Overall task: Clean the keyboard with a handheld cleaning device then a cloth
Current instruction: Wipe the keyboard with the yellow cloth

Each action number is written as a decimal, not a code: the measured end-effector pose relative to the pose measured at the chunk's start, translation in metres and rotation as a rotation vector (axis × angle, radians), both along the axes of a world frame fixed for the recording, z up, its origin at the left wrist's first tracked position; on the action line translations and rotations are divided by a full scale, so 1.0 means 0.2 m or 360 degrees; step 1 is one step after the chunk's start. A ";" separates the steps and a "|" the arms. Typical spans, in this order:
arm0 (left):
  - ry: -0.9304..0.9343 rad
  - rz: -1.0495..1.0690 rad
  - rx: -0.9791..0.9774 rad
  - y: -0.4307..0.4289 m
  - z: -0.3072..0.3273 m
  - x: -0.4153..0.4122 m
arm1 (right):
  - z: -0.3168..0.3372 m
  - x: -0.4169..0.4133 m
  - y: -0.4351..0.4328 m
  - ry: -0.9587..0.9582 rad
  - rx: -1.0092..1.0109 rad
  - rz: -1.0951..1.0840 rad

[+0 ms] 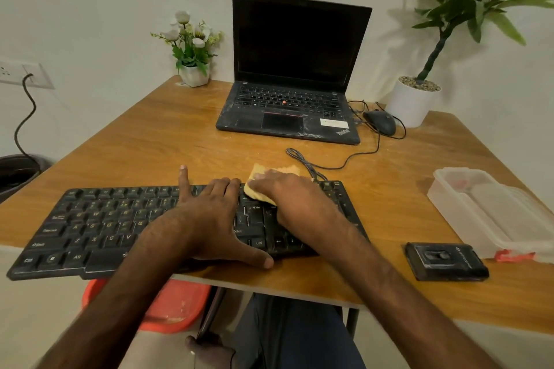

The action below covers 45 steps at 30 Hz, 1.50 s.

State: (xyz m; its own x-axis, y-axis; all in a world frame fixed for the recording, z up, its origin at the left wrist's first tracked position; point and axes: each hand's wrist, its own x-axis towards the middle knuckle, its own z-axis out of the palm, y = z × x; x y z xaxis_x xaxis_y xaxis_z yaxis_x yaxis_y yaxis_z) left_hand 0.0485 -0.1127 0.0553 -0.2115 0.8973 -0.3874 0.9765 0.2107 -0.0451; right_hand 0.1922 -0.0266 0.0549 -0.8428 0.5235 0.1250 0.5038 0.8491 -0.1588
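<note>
A black keyboard point(90, 225) lies along the near edge of the wooden table point(168, 135), its left end hanging past the table corner. My left hand point(209, 219) lies flat on the keyboard's middle with fingers spread, thumb at the front edge. My right hand point(287, 198) presses a yellow cloth point(257, 189) onto the keys at the upper right part of the keyboard. The cloth sticks out beyond my fingers toward the far edge. A black handheld cleaning device point(446, 260) lies on the table to the right of the keyboard.
An open black laptop point(293, 75) stands at the back with a mouse point(380, 121) and its cable beside it. A clear plastic box point(494, 213) sits at the right edge. A small flower pot point(195, 72) and a white plant pot point(412, 102) stand at the back.
</note>
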 end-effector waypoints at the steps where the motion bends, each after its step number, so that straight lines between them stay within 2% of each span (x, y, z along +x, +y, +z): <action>1: -0.0002 0.0002 -0.0005 0.00 0.00 0.00 | 0.01 0.01 0.01 -0.0021 0.0042 -0.0010; 7: -0.0028 -0.0009 -0.0010 0.00 0.00 -0.01 | 0.10 0.22 0.17 -0.0261 0.0082 -0.0419; 9: -0.0033 -0.0012 -0.0008 0.00 0.00 -0.01 | 0.08 0.20 0.15 -0.0233 0.0125 -0.0350; 14: -0.0004 -0.0008 -0.0009 0.00 0.00 -0.01 | 0.02 0.03 0.05 -0.0043 -0.0010 -0.0027; 22: -0.0036 -0.0003 -0.0010 -0.01 0.01 -0.01 | 0.15 0.22 0.20 -0.0373 0.0114 -0.0237; 29: -0.0014 0.0019 -0.0005 0.00 0.01 0.00 | 0.04 0.05 0.11 -0.0020 -0.0058 0.0010; 32: -0.0040 0.0021 -0.0016 0.00 0.01 -0.01 | 0.07 0.09 0.14 -0.0110 -0.0002 -0.0011; 35: -0.0045 0.0006 0.0004 0.00 0.00 -0.02 | 0.15 0.23 0.18 -0.0275 0.0049 -0.0210; 36: -0.0049 0.0006 0.0004 0.00 0.00 -0.01 | 0.17 0.28 0.17 -0.0230 0.0076 -0.0256; 39: -0.0055 -0.0017 0.0000 -0.01 0.00 -0.02 | 0.12 0.33 0.04 0.0157 -0.0011 -0.0288; 41: -0.0049 -0.0049 -0.0028 -0.01 0.01 -0.03 | 0.04 0.31 -0.13 0.0271 -0.0023 -0.0111; 43: -0.0010 -0.0079 -0.0060 0.00 0.03 -0.03 | -0.05 0.28 -0.27 0.0291 0.0170 0.0153; 45: 0.0027 -0.0083 -0.0063 0.01 0.03 -0.02 | -0.11 0.29 -0.33 0.0266 0.0350 0.0256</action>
State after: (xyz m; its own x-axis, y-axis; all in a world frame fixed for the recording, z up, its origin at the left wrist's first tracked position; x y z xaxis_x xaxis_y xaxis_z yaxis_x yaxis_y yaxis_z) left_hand 0.0439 -0.1112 0.0614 -0.1717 0.8913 -0.4197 0.9851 0.1573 -0.0689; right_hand 0.2492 -0.0929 0.0332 -0.8707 0.3304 0.3643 0.3427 0.9389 -0.0322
